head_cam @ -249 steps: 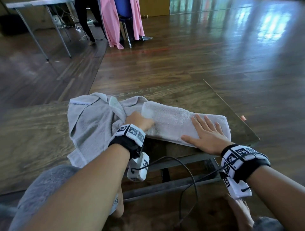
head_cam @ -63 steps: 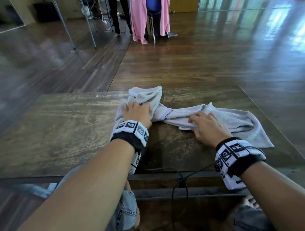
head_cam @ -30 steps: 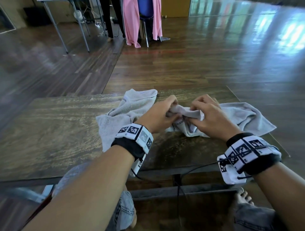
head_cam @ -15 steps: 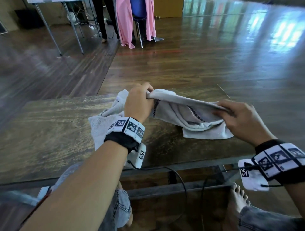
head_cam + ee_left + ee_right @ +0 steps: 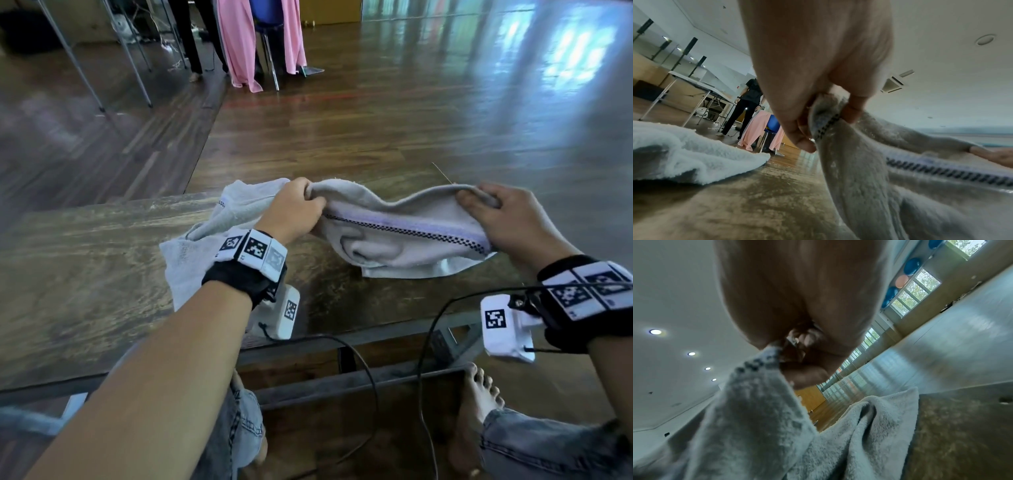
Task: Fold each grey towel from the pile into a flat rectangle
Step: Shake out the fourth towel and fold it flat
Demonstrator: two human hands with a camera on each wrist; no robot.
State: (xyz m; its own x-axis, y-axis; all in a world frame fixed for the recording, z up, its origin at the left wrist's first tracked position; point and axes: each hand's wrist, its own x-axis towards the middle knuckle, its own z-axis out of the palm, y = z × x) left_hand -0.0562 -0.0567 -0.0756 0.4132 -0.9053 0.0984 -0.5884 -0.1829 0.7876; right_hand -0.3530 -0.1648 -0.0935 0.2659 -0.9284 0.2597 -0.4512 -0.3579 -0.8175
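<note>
Half a second ago the towel [image 5: 404, 236] drooped in a bunch between the hands; now its top edge is pulled wider and more level, and the right hand [image 5: 510, 219] has moved further out to the right. A second before that, both hands were close together, working at one bunched corner. The other towel [image 5: 219, 219] still lies crumpled on the table [image 5: 85, 274].

The held towel is pale grey terry. Its upper hem sags slightly between the two grips, and a woven band with a dark checked line [image 5: 953, 172] runs along it just under the hem. Its lower part rests in soft folds on the table, near the front edge, with one flat corner [image 5: 442, 269] lying toward the right hand.

The left hand [image 5: 291, 212] pinches the towel's left end, thumb and curled fingers [image 5: 854, 108] closed over the hem. The right hand grips the right end, fingers wrapped over the top edge.

The second towel lies just left of the held one, behind and under the left wrist. Both wrists wear black bands [image 5: 239, 284] with square black-and-white coded markers; no readable writing shows. Far beyond the table, pink cloth [image 5: 239, 41] hangs over a chair.
</note>
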